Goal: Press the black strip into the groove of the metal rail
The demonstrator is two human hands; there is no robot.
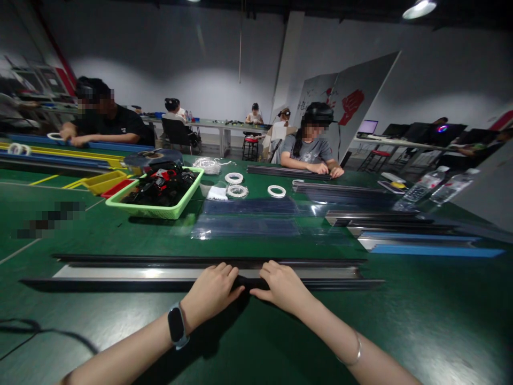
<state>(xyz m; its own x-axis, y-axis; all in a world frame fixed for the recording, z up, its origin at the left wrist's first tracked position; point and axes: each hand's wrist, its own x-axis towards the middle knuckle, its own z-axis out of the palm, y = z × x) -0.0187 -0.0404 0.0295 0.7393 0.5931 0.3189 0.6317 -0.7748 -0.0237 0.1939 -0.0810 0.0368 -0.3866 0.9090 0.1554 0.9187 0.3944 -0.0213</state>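
Observation:
A long black channel-shaped profile [128, 284] with a silvery inside lies crosswise on the green table in front of me. My left hand [211, 293] is closed over its near wall, just left of the middle, fingers reaching into the channel and thumb on the near side. Close by on the right, my right hand [284, 286] grips the same wall in a similar way. A small gap separates the two thumbs. My fingertips are partly hidden inside the channel. Beyond the profile lie flat clear plastic strips [248, 225].
A green basket [176, 213] of black and red parts stands left of centre, beside yellow [103, 183] and red trays. White tape rolls [276, 191] lie farther back. More profiles [425, 249] and water bottles [425, 187] are at the right. Two people work across the table.

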